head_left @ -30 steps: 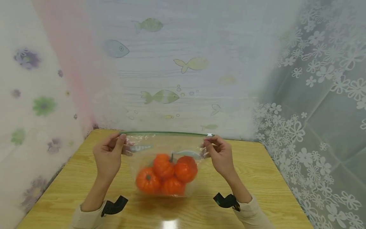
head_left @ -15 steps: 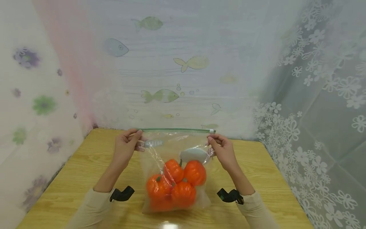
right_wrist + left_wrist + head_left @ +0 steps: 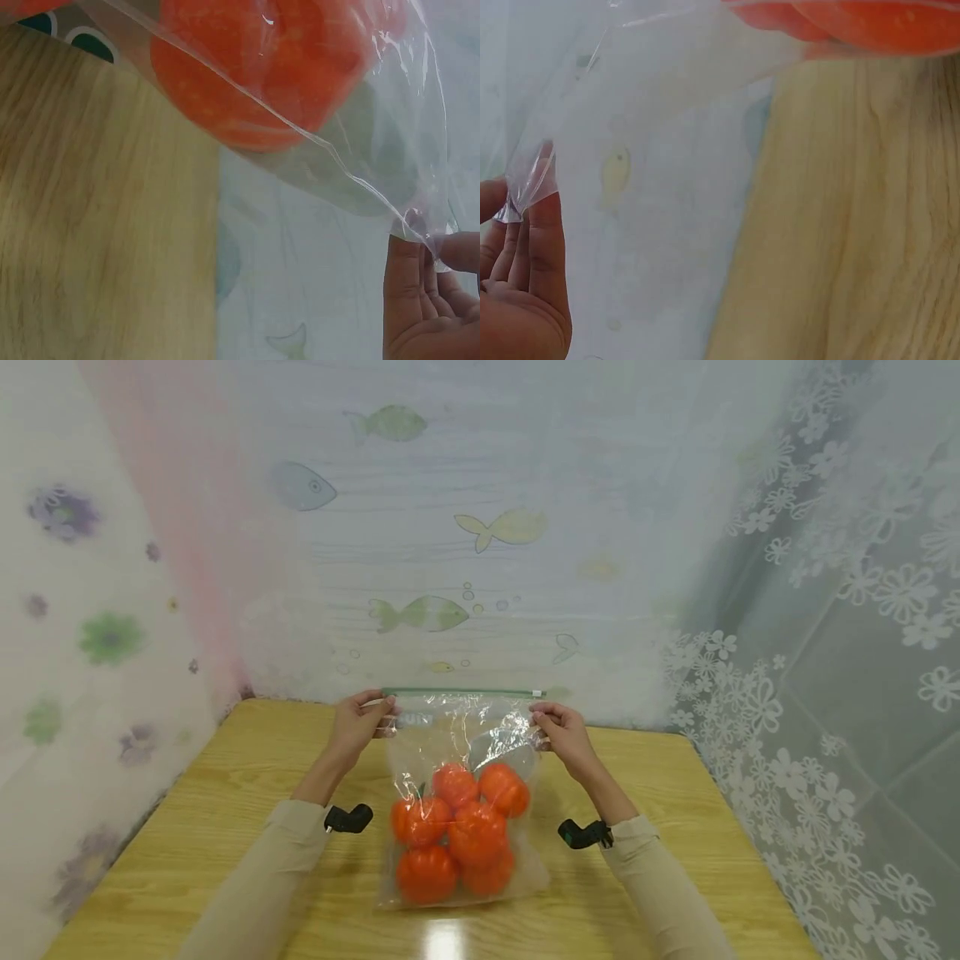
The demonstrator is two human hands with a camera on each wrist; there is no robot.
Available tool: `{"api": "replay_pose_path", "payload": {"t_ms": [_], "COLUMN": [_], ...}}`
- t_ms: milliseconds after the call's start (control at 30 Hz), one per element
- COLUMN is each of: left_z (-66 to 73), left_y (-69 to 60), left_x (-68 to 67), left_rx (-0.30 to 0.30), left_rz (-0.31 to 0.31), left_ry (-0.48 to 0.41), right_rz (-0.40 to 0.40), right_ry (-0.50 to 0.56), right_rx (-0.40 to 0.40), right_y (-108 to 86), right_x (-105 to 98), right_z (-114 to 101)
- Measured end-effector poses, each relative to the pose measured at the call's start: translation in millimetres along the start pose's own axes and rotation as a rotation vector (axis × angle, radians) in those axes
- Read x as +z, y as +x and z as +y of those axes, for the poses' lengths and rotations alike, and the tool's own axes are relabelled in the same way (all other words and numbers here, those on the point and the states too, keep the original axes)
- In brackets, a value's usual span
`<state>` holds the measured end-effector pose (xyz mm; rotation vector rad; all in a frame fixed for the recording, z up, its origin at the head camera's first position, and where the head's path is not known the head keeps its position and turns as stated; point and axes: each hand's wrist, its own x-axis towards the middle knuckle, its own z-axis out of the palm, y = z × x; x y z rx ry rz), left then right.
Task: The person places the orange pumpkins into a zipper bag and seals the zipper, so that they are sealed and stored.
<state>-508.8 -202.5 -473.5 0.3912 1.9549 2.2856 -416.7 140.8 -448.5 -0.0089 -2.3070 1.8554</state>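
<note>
A clear zipper bag (image 3: 431, 747) hangs upright in the head view, holding several orange pumpkins (image 3: 477, 833) with small green stems. Along its top runs a green zipper strip (image 3: 465, 693), with a white slider (image 3: 537, 693) near the right end. My left hand (image 3: 357, 724) pinches the bag's upper left edge between thumb and fingers. On the opposite side my right hand (image 3: 564, 737) pinches the upper right edge just below the slider. Both wrist views show the film gathered between thumb and fingers, with orange pumpkins (image 3: 255, 75) inside the bag.
A wooden table (image 3: 247, 777) lies beneath the bag. Behind it stands a wall covering with fish drawings (image 3: 480, 527), and a curtain with white flowers (image 3: 810, 760) borders the right side.
Both hands have come closer together, the left moving right. The bag has turned more upright; its lower end dropped toward the viewer, and more pumpkins show. Both hands keep their grip.
</note>
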Motion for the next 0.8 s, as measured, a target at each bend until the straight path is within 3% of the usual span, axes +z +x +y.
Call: {"api": "replay_pose_path", "payload": {"t_ms": [300, 533, 667, 800], "left_z": [-28.7, -52.9, -58.7, -56.6], "left_y": [9.8, 5.2, -1.7, -9.8], "left_x": [-6.4, -12.2, -17.3, -29.2], "left_rx": [-0.052, -0.107, -0.101, -0.055], "left_rz": [-0.106, -0.107, -0.12, -0.107], "left_ry": [0.114, 0.181, 0.244, 0.303], "right_rz": [-0.032, -0.023, -0.008, 0.003], "right_ry": [-0.062, -0.048, -0.096, -0.18], "right_rx": [0.069, 0.112, 0.125, 0.119], "right_y": [12.8, 14.0, 12.6, 9.1], "right_x": [-3, 2, 1, -5], "right_z": [24, 44, 49, 51]}}
